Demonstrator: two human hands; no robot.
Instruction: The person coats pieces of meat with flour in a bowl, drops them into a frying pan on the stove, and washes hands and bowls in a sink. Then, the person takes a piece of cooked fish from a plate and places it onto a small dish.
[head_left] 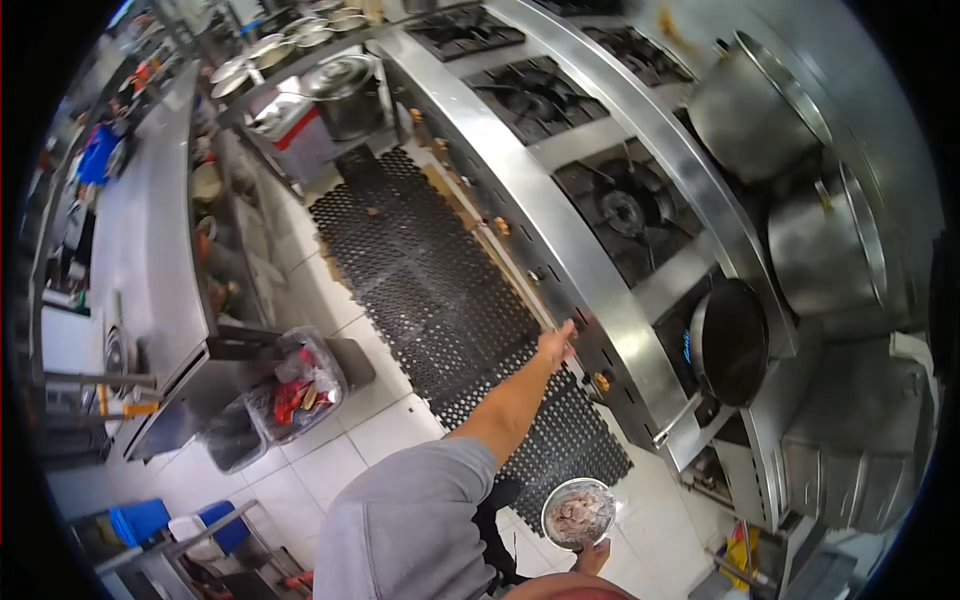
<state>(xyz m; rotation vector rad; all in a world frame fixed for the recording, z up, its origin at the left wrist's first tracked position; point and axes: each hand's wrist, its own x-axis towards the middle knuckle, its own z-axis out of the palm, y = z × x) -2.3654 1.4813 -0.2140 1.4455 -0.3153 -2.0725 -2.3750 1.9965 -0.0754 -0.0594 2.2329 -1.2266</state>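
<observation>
My left hand [558, 345] reaches out to the stove's front panel, fingers closed at a control knob that they mostly hide. Low in the view, my right hand [592, 556] grips the rim of a round metal bowl [548, 522]. In the bowl is a pale, pinkish, floury-looking food [582, 513]; its exact kind is unclear. A black frying pan [735, 342] sits on the nearest burner, its handle [678, 420] pointing towards the front edge. Blue flame [688, 346] shows beside the pan.
A steel stove [560, 190] with several burners runs along the right, with large pots [755, 115] behind. A black perforated mat [420, 290] covers the tiles. On the left are a steel counter [150, 220] and a bin [300, 390] of rubbish. A lidded pot [345, 95] stands farther off.
</observation>
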